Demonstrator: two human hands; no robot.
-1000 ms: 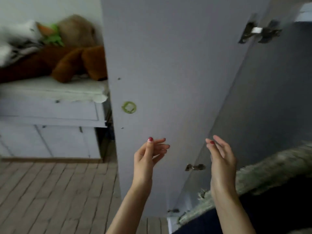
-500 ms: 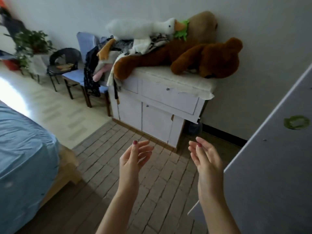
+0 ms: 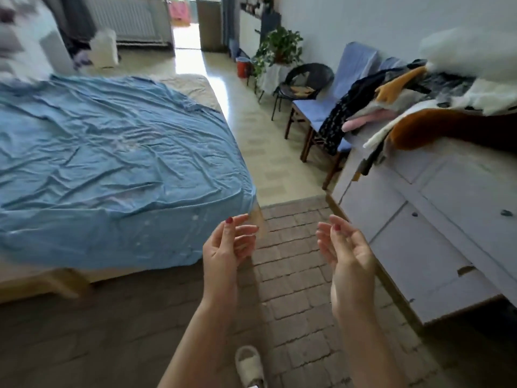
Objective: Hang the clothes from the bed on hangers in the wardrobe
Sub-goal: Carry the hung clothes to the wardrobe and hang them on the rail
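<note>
- One slipper (image 3: 249, 365) shows at the bottom edge, on the brick-patterned floor (image 3: 293, 275)
- Two hands are raised side by side: the left hand (image 3: 226, 245) and the right hand (image 3: 345, 249), both with fingers loosely spread and palms turned inward, holding nothing
- A second ago these same empty hands faced the wardrobe door; half a second ago the view had swung past the cabinet; now it takes in the bed. I judge the person has turned away from the wardrobe to fetch the next garment
- One bed (image 3: 106, 152) lies to the left, near the left hand, covered with a creased blue sheet; I can see no clothes on the part in view, and the blurred top-left corner is too unclear to tell
- One white cabinet (image 3: 436, 219) stands to the right, with plush toys (image 3: 461, 88) heaped on top
- Two blue chairs (image 3: 335, 102) stand beyond it, dark clothing draped over them
- One black round chair (image 3: 306, 82), then one potted plant (image 3: 279, 49), farther along the wall
- The wardrobe is out of view
</note>
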